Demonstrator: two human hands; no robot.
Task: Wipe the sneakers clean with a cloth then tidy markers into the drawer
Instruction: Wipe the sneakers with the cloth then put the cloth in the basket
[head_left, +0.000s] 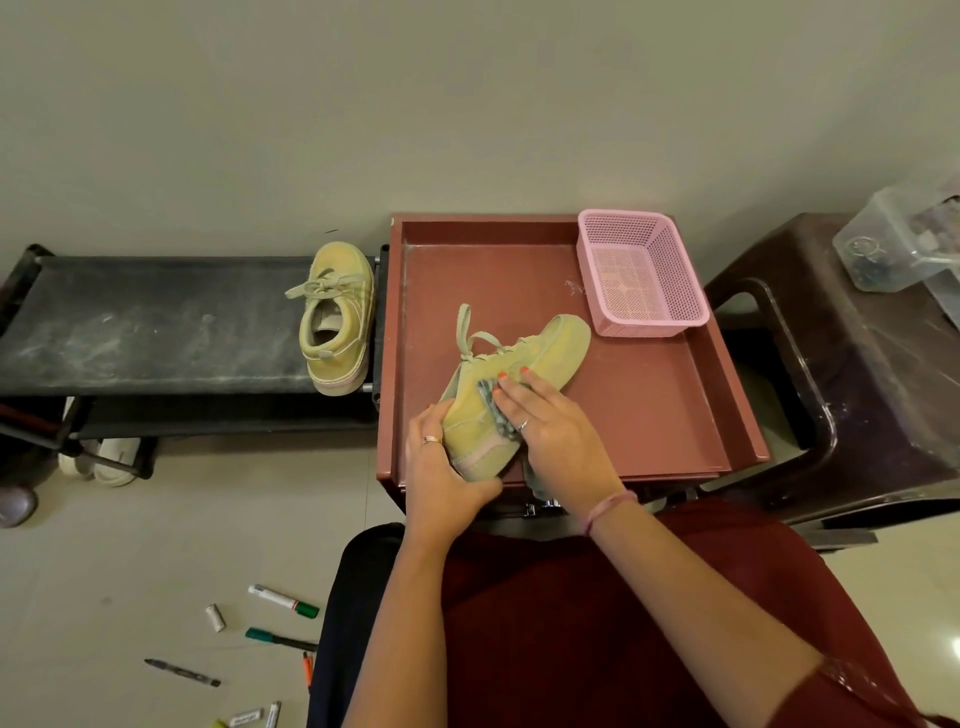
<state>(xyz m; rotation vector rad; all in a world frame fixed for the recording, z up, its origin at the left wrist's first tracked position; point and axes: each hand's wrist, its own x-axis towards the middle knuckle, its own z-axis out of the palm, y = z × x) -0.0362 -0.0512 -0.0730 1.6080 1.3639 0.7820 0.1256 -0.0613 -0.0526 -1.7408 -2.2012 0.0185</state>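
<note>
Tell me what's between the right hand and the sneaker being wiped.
In the head view, a greyish cloth lies between the right hand and the sneaker; the flat fingers press it onto the shoe's side.

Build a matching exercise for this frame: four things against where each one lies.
Things:
1. second sneaker
2. pink basket
3. markers
4. cloth

Places:
A. scattered on the floor
B. back right corner of the red tray
C. on the black rack
D. under the right hand, against the held sneaker

Pairs: 1-C, 2-B, 3-A, 4-D
</note>
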